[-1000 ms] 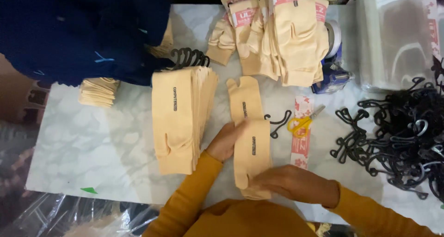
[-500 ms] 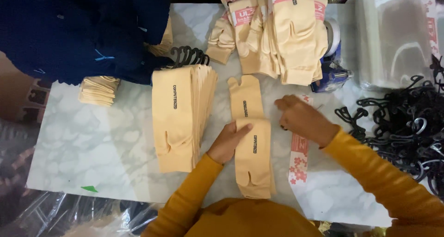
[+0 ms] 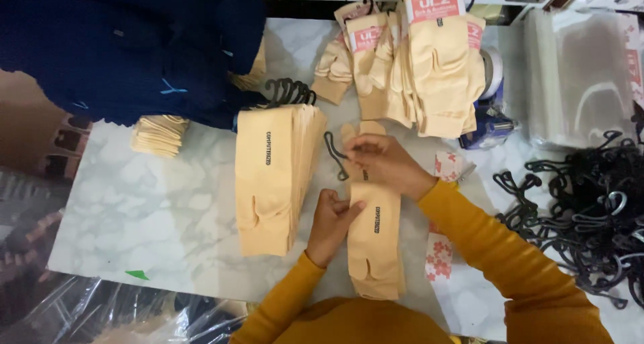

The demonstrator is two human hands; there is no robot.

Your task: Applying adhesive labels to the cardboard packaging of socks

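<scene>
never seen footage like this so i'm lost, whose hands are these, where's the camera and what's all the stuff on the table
The camera sits on a person's head and looks down, so the two hands in mustard sleeves are the wearer's own. The left hand presses on a pair of beige split-toe socks lying on the marble table. The right hand holds a black plastic hanger at the socks' far end. Beside them lies a stack of the same socks, with packaged ones farther back and a heap of black hangers at the right.
</scene>
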